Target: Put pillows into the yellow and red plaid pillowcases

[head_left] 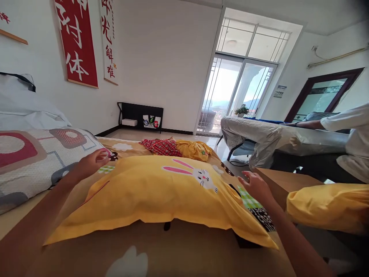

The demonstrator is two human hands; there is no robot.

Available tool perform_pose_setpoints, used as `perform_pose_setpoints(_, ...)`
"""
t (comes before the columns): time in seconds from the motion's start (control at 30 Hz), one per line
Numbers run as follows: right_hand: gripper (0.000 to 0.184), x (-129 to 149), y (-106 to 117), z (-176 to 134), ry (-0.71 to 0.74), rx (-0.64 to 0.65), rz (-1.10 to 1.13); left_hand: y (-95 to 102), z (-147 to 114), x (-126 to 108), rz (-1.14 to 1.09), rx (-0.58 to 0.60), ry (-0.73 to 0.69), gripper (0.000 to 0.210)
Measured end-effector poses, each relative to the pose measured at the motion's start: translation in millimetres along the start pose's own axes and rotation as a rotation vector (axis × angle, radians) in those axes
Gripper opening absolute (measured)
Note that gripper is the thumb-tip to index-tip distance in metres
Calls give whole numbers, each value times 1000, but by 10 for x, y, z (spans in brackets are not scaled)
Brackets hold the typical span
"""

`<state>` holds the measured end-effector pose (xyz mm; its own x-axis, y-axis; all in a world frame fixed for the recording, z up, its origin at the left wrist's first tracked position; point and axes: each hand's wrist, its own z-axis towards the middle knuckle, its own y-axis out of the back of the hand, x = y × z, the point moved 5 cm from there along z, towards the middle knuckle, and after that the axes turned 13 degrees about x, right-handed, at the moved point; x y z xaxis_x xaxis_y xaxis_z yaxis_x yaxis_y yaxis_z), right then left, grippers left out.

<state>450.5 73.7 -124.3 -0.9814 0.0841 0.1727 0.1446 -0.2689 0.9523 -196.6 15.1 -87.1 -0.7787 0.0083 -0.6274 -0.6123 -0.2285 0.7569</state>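
Observation:
A plump yellow pillow (150, 192) with a rabbit print lies lengthwise across in front of me on a patterned bed sheet (127, 257). My left hand (93, 162) hovers by the pillow's far left corner, fingers loosely bent with nothing in them. On the other side, my right hand (256, 185) is held just beyond the pillow's right end, fingers apart and holding nothing. Past the pillow lie a red plaid cloth (161, 146) and a bunched yellow cloth (194, 149).
At left is a patterned quilt (25, 165) with a white bag (25, 104) behind it. A cardboard box (288, 179) and another yellow pillow (328, 206) are at right. A person in a white shirt (357, 134) leans over a plastic-covered table (259, 129).

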Motion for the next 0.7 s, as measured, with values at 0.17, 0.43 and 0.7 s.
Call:
perform_pose_setpoints(0.17, 51, 1184, 173, 168, 290, -88, 109, -460, 235, -1031, 178, -23, -233, 59)
perform_pose_setpoints(0.43, 56, 1267, -1177, -363, 239, 79, 154, -1746, -197, -173, 277, 40, -176, 56)
perform_pose_setpoints(0.7, 63, -82, -1404, -1189, 55, 3, 80, -1470, -1301, 1062, 412, -71, 21, 63)
